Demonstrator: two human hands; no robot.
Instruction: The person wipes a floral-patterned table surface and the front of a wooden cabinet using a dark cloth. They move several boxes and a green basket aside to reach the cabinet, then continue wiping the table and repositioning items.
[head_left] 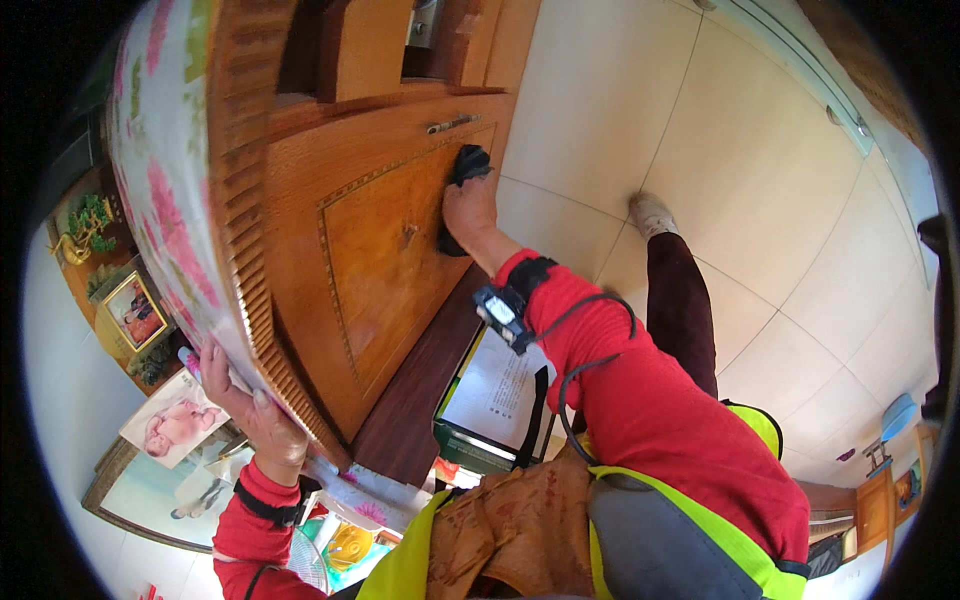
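Note:
My right hand (470, 210) is closed on a black cloth (470, 163), pressed against the wooden cabinet door (385, 250) near its right edge. The door has an inlaid border, and a small metal handle (453, 124) sits above the cloth. My left hand (258, 410) lies over the ridged wooden edge of the cabinet top, its fingers stretched onto a white cover with pink flowers (172, 200). Something small and bluish shows beside its fingertips, too small to name.
A white and green box (495, 390) stands below the door, close to my body. Behind the cabinet top are a framed picture (135, 312), a baby picture (172, 420) and a small potted ornament (90, 222). Tiled floor (760, 190) stretches right, with a glass panel (800, 75) beyond.

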